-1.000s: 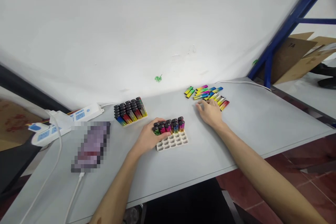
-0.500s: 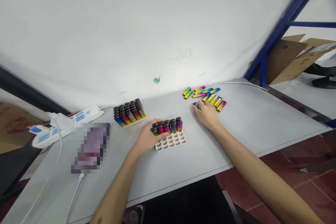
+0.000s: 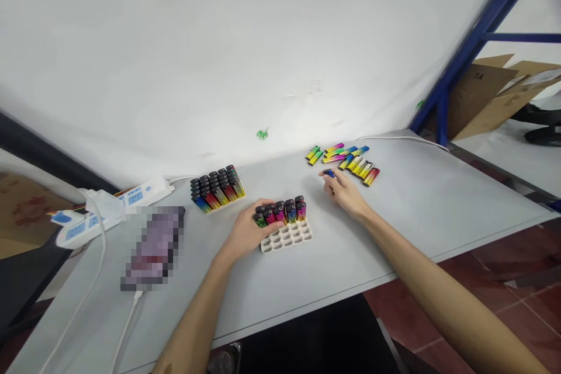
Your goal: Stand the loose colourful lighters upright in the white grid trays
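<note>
My left hand [image 3: 248, 228] is closed round the left end of a white holed tray [image 3: 287, 239]. Its thumb lies across the front of the black-capped metallic tubes [image 3: 291, 211] standing upright in the tray's back rows; the front holes show bare. To the right, my right hand [image 3: 343, 190] pinches a blue black-capped tube [image 3: 328, 173] just off the pile. Beyond that hand lie several loose tubes [image 3: 346, 158] in shiny yellow, green, pink, blue and red. Its fingertips are partly hidden behind the hand.
A second tray [image 3: 225, 205], packed with upright tubes [image 3: 214, 187], stands at back left. Further left are a pixelated phone-like object [image 3: 153, 245] with a white cable [image 3: 127, 321] and a power strip [image 3: 144, 191]. A wall backs the grey table [image 3: 421, 198]; a blue frame [image 3: 464, 52] rises at right.
My right hand has drawn slightly back from the loose pile, lifting the blue tube in its fingers. The left hand keeps its place at the tray.
</note>
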Motion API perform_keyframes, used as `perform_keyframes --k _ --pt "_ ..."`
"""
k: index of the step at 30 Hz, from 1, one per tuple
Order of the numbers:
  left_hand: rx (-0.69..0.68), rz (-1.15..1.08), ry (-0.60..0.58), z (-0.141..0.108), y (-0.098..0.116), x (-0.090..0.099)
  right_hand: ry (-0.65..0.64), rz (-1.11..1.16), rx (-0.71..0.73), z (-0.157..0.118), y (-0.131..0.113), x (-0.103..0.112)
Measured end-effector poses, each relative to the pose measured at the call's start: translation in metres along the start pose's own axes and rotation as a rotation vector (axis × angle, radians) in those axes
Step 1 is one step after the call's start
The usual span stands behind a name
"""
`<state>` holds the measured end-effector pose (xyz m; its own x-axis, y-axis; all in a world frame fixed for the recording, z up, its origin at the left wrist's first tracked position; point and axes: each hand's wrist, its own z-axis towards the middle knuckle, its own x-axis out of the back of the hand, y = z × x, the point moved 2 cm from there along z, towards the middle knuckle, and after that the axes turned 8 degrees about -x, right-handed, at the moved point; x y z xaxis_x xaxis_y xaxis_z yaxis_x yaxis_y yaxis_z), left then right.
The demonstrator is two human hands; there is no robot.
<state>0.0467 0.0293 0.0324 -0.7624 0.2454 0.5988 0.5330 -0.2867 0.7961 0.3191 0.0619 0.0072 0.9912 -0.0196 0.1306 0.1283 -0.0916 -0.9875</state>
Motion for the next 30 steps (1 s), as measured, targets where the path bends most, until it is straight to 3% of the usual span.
perform_keyframes --k 4,11,18,30 --pt "-0.012 0.010 0.001 0.000 -0.002 0.000 -0.096 0.200 -0.060 -0.003 -0.003 -0.005" --pt "-0.001 -0.007 -0.021 0.000 -0.002 0.000 -0.191 0.362 -0.106 -0.007 -0.006 -0.012" --pt "0.003 0.001 -0.021 0.000 0.001 0.000 -0.147 0.450 -0.248 -0.001 0.002 -0.011" --pt "-0.006 0.015 -0.038 0.001 -0.002 0.002 -0.100 0.457 -0.247 -0.002 -0.001 -0.012"
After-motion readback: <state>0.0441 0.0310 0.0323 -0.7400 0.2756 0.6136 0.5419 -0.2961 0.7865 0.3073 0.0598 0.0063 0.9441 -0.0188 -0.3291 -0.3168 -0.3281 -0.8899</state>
